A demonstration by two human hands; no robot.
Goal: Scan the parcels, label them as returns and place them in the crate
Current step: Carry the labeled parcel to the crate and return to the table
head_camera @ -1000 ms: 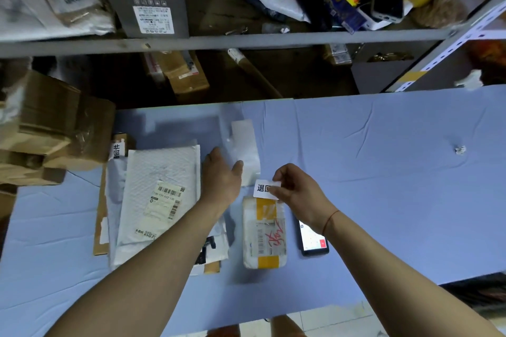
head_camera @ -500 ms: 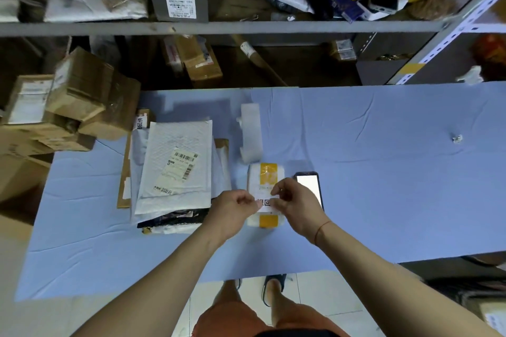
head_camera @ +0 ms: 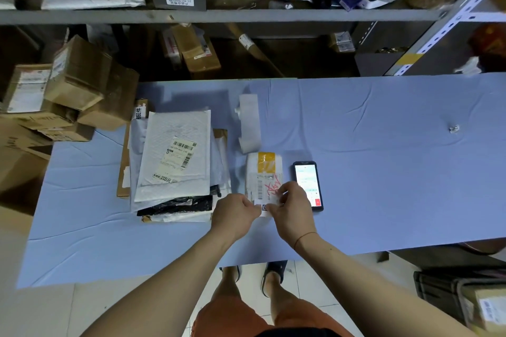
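Both hands, left point(head_camera: 235, 215) and right point(head_camera: 290, 208), pinch the return label point(head_camera: 265, 206); lay it flat on the small parcel point(head_camera: 263, 172), clear of its barcode.

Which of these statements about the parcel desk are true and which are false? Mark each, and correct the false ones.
1. Both hands hold a small white sticker over the near end of the white parcel with yellow tape. True.
2. The phone lies left of that parcel. False: it lies to its right, screen lit.
3. The label roll strip lies beyond the parcel. True.
4. The stack of mailers sits right of the phone. False: it is left of the parcel.
5. The left hand rests flat on the blue cloth. False: it pinches the sticker with the right hand.
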